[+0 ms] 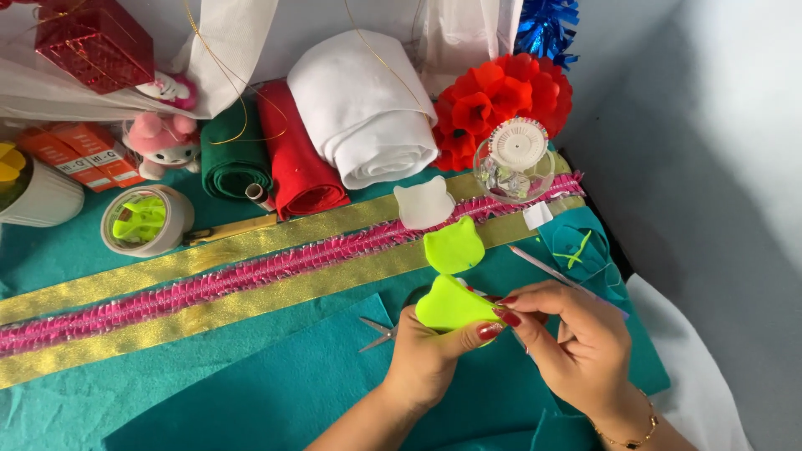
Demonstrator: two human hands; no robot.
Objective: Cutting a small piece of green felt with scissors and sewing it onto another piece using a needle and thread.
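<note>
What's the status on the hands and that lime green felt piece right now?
Left hand pinching lime green cat-head felt piece. Right hand fingertips at its edge. Scissors lie just left on teal felt; second green piece above, apart.

The neon-green piece (pixel 451 305) at lower centre looked like matt, soft felt, as did its twin (pixel 454 245) just above it. The white shape (pixel 423 204) beside them seemed smooth and faintly translucent, like plastic. The teal sheet (pixel 276 392) across the bottom was matt, fuzzy felt. The gold ribbon (pixel 167 267) glittered, metallic and woven; the pink trim (pixel 251 274) along it looked rough and frilled. The rolls at upper centre, green (pixel 234 154), red (pixel 296 163) and white (pixel 363 108), were matt cloth. The dome (pixel 513 171) was clear, glossy plastic. The scissors (pixel 378 332) shone like metal. The box (pixel 93 42) at upper left was glossy red foil.
</note>
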